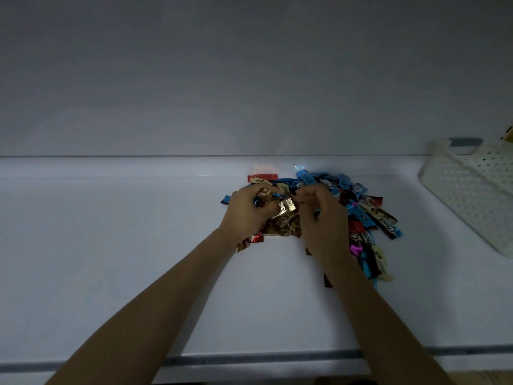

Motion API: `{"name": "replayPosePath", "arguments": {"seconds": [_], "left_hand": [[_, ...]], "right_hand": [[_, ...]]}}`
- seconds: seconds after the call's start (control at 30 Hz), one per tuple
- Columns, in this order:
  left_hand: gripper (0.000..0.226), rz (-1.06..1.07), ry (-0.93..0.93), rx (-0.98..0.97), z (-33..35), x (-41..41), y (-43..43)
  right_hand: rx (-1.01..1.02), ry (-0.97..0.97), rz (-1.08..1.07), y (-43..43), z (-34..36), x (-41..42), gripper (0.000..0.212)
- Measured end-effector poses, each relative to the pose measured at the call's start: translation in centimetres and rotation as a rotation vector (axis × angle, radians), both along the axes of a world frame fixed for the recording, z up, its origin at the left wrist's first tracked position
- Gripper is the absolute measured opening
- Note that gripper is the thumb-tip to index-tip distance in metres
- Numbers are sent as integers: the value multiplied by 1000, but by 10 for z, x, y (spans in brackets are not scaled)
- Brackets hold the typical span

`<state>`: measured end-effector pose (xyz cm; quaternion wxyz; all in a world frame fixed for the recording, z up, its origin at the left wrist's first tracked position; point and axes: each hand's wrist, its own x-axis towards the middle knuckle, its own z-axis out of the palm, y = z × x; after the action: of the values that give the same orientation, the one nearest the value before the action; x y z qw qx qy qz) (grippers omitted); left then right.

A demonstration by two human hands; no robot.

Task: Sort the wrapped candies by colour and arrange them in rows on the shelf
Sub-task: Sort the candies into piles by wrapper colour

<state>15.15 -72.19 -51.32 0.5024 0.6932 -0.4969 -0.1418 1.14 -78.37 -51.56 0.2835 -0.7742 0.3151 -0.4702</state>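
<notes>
Candies (366,215) gripped by left hand (244,209), right hand (322,218) unclear; white basket (458,195) at right.

Left of the fingers (312,194) the shelf (111,232) offers open passage; right of them sprawls the candy heap (369,218), and beyond it a perforated basket (466,195) blocks the way.

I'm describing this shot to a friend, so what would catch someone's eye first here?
The bright heap of candies on the white shelf, mostly blue and brown. The left hand holds gold-brown ones, the right hand beside it. A white basket sits far right.
</notes>
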Motion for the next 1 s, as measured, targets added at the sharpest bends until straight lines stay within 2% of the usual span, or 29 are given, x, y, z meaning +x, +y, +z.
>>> {"name": "replayPosePath", "arguments": {"seconds": [0.1,0.17,0.23,0.33,0.43,0.53,0.63,0.67,0.7,0.77,0.8,0.83,0.9,1.0], "left_hand": [[25,16,114,-32,3,1,1],[20,26,222,-63,3,2,3],[18,38,307,-90,4,4,5],[17,43,432,-126,9,1,8],[12,26,715,-192,20,-10,7],[8,70,757,-219,29,-12,1],[12,86,946,-220,34,-4,4],[11,106,921,-231,31,-1,7],[9,142,792,-226,27,3,10],[12,191,342,-206,18,12,13],[14,181,160,-190,15,14,16],[17,161,65,-182,14,14,18],[21,147,1,-165,10,12,25],[27,190,-179,-6,-6,8,30]], "right_hand": [[-49,158,39,1,-4,2,32],[-132,348,51,1,-8,4,51],[-153,498,29,2,-8,4,58],[-137,433,8,3,-5,7,40],[-200,321,64,9,7,20,11],[-189,372,34,11,20,33,13],[-223,465,19,3,19,26,20],[-233,545,75,1,15,21,29],[-230,649,151,1,12,16,42],[-270,838,243,5,5,10,65],[-296,867,241,6,1,10,69],[-310,858,227,6,0,11,71],[-335,810,194,7,-3,14,67],[-442,717,111,8,-10,16,37]]}}
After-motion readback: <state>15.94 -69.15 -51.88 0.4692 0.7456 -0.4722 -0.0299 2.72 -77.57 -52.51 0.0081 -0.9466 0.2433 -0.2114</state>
